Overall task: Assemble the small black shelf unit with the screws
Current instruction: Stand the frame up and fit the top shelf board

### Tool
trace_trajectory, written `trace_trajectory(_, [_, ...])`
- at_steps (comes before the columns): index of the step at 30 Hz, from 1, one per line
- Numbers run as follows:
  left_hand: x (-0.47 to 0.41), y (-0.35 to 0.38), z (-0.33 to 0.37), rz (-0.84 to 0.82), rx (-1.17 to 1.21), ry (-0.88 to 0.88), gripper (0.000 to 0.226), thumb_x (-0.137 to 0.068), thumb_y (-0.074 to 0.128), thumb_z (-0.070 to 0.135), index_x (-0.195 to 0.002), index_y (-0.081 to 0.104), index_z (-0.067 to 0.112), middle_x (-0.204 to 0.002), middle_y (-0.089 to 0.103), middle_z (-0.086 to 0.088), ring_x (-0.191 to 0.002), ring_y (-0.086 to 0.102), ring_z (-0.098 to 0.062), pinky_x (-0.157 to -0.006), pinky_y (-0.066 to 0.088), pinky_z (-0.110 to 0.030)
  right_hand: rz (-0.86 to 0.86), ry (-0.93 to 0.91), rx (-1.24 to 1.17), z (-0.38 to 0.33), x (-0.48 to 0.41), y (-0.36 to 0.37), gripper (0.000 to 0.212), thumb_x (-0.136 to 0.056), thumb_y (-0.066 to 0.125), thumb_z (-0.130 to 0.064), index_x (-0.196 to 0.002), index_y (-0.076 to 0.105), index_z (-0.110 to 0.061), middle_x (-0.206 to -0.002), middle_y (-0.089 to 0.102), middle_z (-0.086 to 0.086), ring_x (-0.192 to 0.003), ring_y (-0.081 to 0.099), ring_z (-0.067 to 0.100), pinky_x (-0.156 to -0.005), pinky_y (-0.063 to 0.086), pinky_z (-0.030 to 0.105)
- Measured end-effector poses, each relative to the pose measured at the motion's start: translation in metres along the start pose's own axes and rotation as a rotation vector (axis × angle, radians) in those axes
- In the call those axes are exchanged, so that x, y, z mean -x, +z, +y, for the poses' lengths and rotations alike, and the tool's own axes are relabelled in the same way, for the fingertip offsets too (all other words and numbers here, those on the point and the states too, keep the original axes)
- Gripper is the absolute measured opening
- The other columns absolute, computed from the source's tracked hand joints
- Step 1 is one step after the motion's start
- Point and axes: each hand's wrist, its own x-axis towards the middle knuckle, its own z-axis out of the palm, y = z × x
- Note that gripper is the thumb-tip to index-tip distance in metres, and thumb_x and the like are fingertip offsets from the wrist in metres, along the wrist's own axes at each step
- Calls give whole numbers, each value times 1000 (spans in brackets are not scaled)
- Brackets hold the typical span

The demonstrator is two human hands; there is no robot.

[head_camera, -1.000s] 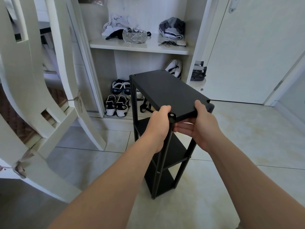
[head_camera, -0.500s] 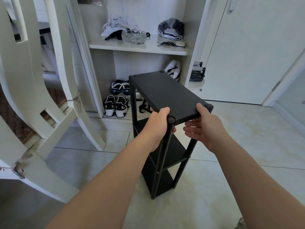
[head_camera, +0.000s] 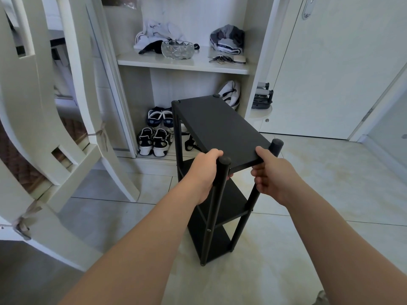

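Now the left grip (head_camera: 207,172) clasps the near post (head_camera: 214,208) and the right grip (head_camera: 273,177) pinches the top panel (head_camera: 220,128); pressing down evenly should seat its corners flush.

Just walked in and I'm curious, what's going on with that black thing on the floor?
A person holds the black shelf unit by its near end: the left hand curls round the near-left post, the right hand pinches the edge of the top panel. It stands upright on the tiled floor before a cabinet holding shoes.
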Motion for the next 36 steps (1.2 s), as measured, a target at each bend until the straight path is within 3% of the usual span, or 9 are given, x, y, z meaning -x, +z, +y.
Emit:
trace_trajectory(5, [-4,0,-5,74,-43,10,32,-92,57,41,-114,55,18,-83,76,0,-65,75,-21,-88,60,-47,329,-267,453,-10,-3,-18,43,-88,58,-46,-70,61,-7,-54,64,-1,-53,57,19,-51,41,26])
trace_trajectory(8, [-5,-1,-6,63,-64,14,34,-94,52,50,-115,54,22,-68,73,12,-64,74,-20,-83,61,-42,513,-467,506,-7,-10,-24,30,-86,64,-45,-90,55,-17,-89,62,-3,-81,59,19,-68,43,35])
trace_trajectory(12, [-6,-3,-3,52,-28,2,34,-98,50,49,-115,56,21,-72,74,8,-62,74,-19,-83,62,-47,309,-364,113,-3,-17,-18,43,-91,61,-53,-119,53,-21,-111,59,-7,-108,59,18,-85,47,36])
trace_trajectory(15, [-5,-4,2,60,-51,14,33,-98,47,46,-114,58,19,-84,77,1,-72,76,-26,-70,61,-39,232,-342,118,-1,-21,-15,40,-99,44,-53,-99,60,-16,-93,58,-4,-92,57,21,-90,51,43])
trace_trajectory(20, [-1,9,3,99,-94,-23,58,-79,48,54,-124,56,17,-116,68,-8,-108,65,-33,-99,52,-52,300,-459,222,1,-24,-14,39,-106,35,-50,-90,57,-21,-82,53,-8,-76,48,12,-69,38,34])
trace_trajectory(25, [3,17,-5,3,-82,-63,43,-98,49,44,-131,53,18,-113,72,-6,-101,71,-26,-91,58,-44,295,-375,103,-9,-25,-20,42,-105,37,-50,-85,52,-17,-82,46,-4,-81,43,21,-85,47,40])
trace_trajectory(28, [4,7,1,-37,-134,-61,40,-97,55,48,-124,58,19,-107,75,-5,-90,76,-22,-81,60,-41,254,-195,89,-6,-15,-17,49,-99,42,-59,-112,55,-13,-103,51,1,-94,49,21,-104,47,54])
trace_trajectory(31, [-1,-12,20,92,-144,28,36,-97,55,49,-118,61,21,-104,75,0,-90,75,-18,-83,54,-39,209,-96,53,0,2,-11,60,-91,56,-63,-127,50,-15,-122,56,5,-95,59,20,-80,58,46])
trace_trajectory(36, [-8,-32,35,154,-105,74,27,-98,60,43,-111,68,20,-100,72,1,-91,69,-14,-69,52,-28,0,103,-63,2,20,-9,59,-89,64,-62,-117,57,-11,-107,69,8,-72,69,23,-44,51,24])
